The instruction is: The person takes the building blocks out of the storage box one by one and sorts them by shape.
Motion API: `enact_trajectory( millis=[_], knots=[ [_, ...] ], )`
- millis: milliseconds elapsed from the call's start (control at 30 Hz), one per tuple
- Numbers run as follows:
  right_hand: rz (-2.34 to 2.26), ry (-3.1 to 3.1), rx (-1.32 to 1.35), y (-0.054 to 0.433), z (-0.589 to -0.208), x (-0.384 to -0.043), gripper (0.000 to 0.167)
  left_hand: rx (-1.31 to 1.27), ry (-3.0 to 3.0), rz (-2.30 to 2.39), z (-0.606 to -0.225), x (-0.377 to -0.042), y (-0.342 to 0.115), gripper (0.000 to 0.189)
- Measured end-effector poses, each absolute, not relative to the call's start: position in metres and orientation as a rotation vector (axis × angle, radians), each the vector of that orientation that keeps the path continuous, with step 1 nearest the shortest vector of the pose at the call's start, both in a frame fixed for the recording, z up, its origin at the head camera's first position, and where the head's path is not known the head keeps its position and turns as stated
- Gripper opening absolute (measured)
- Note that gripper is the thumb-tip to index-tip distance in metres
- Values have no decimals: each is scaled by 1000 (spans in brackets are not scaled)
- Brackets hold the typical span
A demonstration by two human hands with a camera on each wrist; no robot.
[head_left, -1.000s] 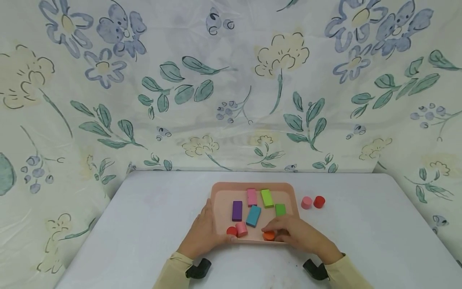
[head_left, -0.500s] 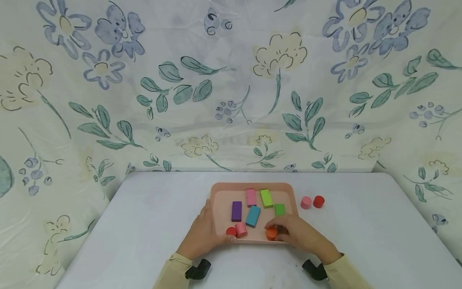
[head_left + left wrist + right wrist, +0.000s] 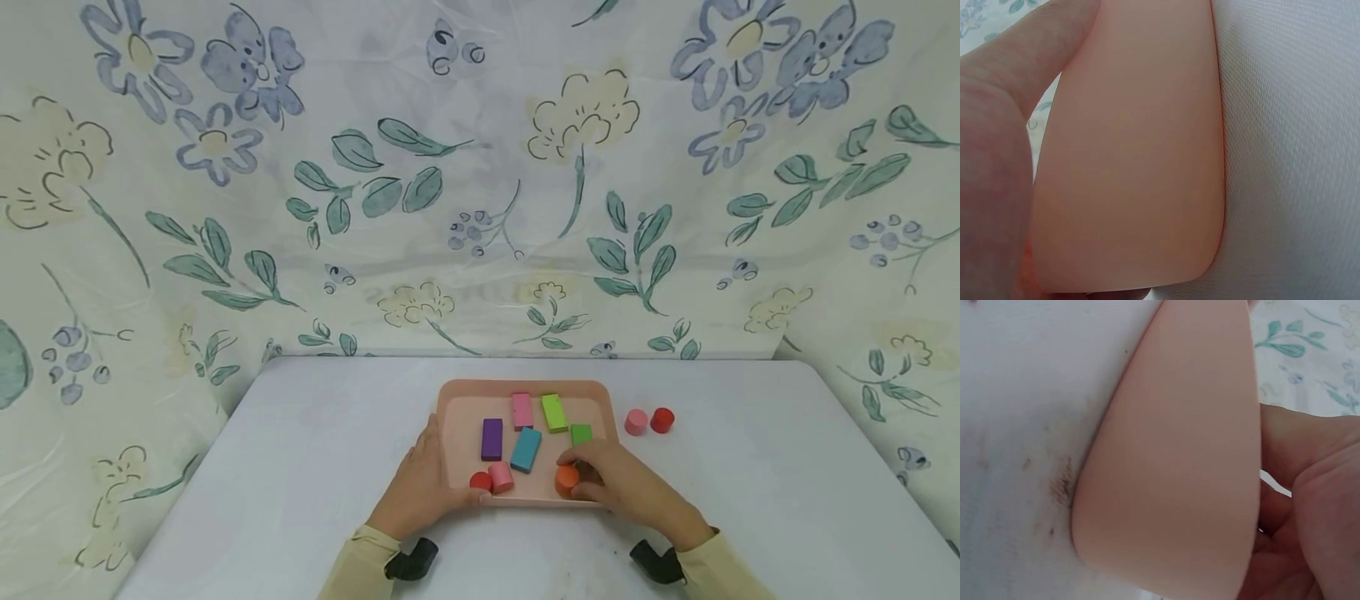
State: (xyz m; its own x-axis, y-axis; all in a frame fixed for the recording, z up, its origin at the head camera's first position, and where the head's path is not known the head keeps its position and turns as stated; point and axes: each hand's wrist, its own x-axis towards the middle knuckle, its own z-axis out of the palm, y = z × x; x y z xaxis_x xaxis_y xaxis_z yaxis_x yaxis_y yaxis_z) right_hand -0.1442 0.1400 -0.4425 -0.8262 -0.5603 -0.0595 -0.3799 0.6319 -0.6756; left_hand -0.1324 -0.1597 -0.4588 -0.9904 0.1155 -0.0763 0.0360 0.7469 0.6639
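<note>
A pink tray (image 3: 465,400) lies on the white table. My left hand (image 3: 420,483) grips its near left corner, thumb over the front rim and fingers along the left side. Inside the tray, my right hand (image 3: 622,483) pinches an orange cylinder block (image 3: 567,481) between thumb and fingers near the front right corner. By my left thumb are a red cylinder block (image 3: 481,481) and a pink cylinder block (image 3: 501,477). In the wrist views the tray's outer wall (image 3: 1135,150) fills the middle, and in the right wrist view it hides the right fingertips.
The tray also holds purple (image 3: 492,439), blue (image 3: 527,450), pink (image 3: 522,411), lime (image 3: 554,412) and green (image 3: 581,434) rectangular blocks. Right of the tray stand another pink cylinder (image 3: 636,422) and another red cylinder (image 3: 662,420). A flowered cloth (image 3: 480,208) hangs behind the table.
My right hand has shifted the orange cylinder block slightly right and away from the tray's front rim. The left hand stays at the corner, and the other blocks have not moved.
</note>
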Motion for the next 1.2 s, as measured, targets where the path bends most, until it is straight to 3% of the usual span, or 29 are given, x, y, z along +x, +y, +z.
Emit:
enact_trajectory(
  millis=[700, 1200],
  knots=[
    [-1032, 2718, -485, 152, -429, -145, 41, 99, 2836, 1046, -458, -133, -158, 139],
    [-980, 2873, -574, 169, -421, -149, 42, 112, 2837, 1072, -458, -132, -158, 138]
  ],
)
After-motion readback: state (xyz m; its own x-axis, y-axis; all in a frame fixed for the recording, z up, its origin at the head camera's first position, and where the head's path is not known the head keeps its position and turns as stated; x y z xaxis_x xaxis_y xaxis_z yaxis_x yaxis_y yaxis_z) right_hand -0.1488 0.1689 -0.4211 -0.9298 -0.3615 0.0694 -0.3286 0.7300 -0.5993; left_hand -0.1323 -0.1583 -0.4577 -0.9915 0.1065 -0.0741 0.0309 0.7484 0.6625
